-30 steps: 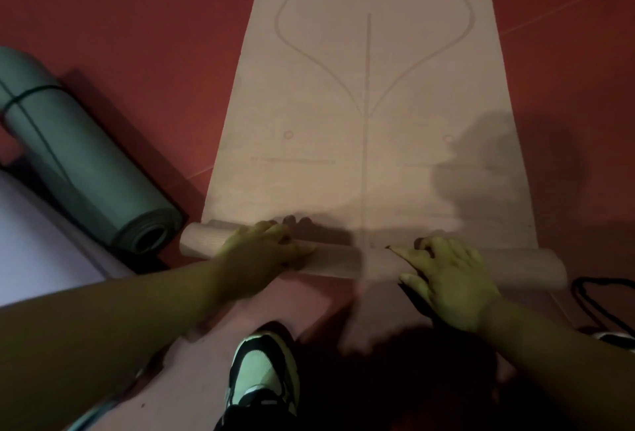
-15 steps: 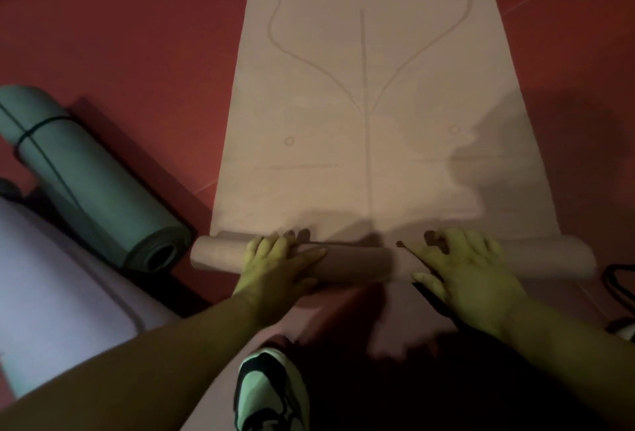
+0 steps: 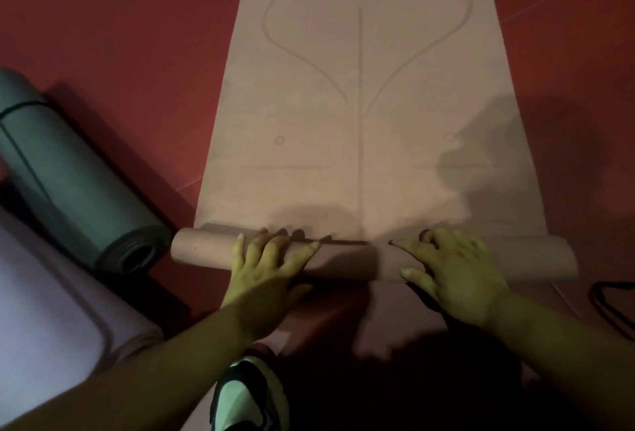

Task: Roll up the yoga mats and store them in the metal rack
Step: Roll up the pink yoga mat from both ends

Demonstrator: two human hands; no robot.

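A pale pink yoga mat [image 3: 364,93] with printed alignment lines lies flat on the red floor, stretching away from me. Its near end is wound into a thin roll [image 3: 354,258] lying crosswise. My left hand [image 3: 271,258] presses on the roll's left half, fingers spread over the top. My right hand [image 3: 453,265] presses on the right half the same way. A grey-green mat [image 3: 68,183] lies fully rolled at the left. The metal rack is not in view.
A flat lilac mat [image 3: 44,320] covers the lower left corner. A black cord [image 3: 615,307] loops at the right edge. My shoe [image 3: 247,399] stands just behind the roll. Red floor [image 3: 120,35] lies on both sides of the pink mat.
The roll has moved forward along the mat and grown slightly thicker, with both hands staying on top. The view shifted a little.
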